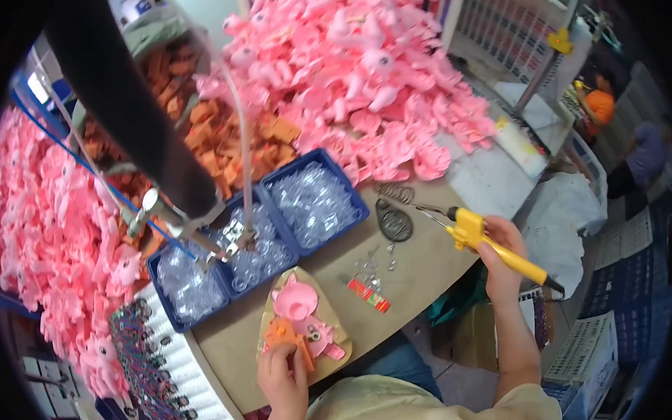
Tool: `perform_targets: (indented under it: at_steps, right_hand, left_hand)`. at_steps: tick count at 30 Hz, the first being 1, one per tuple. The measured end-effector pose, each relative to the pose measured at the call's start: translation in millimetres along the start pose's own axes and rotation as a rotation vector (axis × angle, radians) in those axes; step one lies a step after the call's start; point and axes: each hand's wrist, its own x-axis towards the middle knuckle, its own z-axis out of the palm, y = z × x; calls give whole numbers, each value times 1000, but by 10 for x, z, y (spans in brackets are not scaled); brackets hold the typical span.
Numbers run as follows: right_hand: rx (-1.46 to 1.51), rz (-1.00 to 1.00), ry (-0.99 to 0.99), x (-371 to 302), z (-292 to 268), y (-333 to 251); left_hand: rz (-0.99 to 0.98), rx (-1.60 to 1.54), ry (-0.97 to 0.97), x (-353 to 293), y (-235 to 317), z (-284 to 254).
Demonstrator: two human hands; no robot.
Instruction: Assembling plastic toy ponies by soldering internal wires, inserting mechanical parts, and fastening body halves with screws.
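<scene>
My right hand (501, 249) grips a yellow soldering gun (503, 256) by its handle. The gun's thin metal tip reaches left to a wire coil holder (394, 191) beside a dark oval base (395, 221). My left hand (280, 375) pinches an orange plastic part (291, 336) near the table's front edge. That part is over the lower end of a pink animal-shaped shell (296, 300), which lies with its hollow side up on a tan pointed board (322, 302). A smaller pink piece (324, 339) with an eye-like disc is next to it.
Blue bins (305, 246) of clear plastic pieces stand at centre left, below a black pipe (125, 99). Pink shells (341, 62) heap at the back. Orange parts (213, 139) pile behind the bins. Wired components (145, 366) lie on a white tray. A red strip (368, 295) is near small clear bits.
</scene>
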Motion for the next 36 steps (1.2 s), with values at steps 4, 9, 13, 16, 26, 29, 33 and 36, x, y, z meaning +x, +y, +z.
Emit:
perform_targets:
  at_steps: [4, 9, 13, 16, 26, 29, 33, 36]
  right_hand:
    - [-205, 9, -184, 412, 37, 108]
    - [-82, -101, -264, 436, 302, 595]
    - [-79, 540, -294, -97, 289, 803]
    - [-130, -17, -696, -471, 1034, 740]
    - [-99, -650, -1411, -77, 2349, 664]
    - [-198, -404, -1426, -44, 2070, 456]
    - [-293, -464, -1507, 10, 2152, 338]
    - [-401, -308, -1563, -38, 2234, 215]
  left_hand:
    - [81, -21, 16, 0, 44, -64]
    - [49, -123, -51, 12, 86, -124]
    - [266, -73, 35, 40, 126, -117]
    - [154, -117, 0, 31, -19, 36]
    - [19, -219, -288, -12, -489, -95]
    - [134, -259, -179, -66, -592, 67]
    - [-28, -88, -310, -36, -419, -234]
    - [-77, -258, -369, -27, -573, -223]
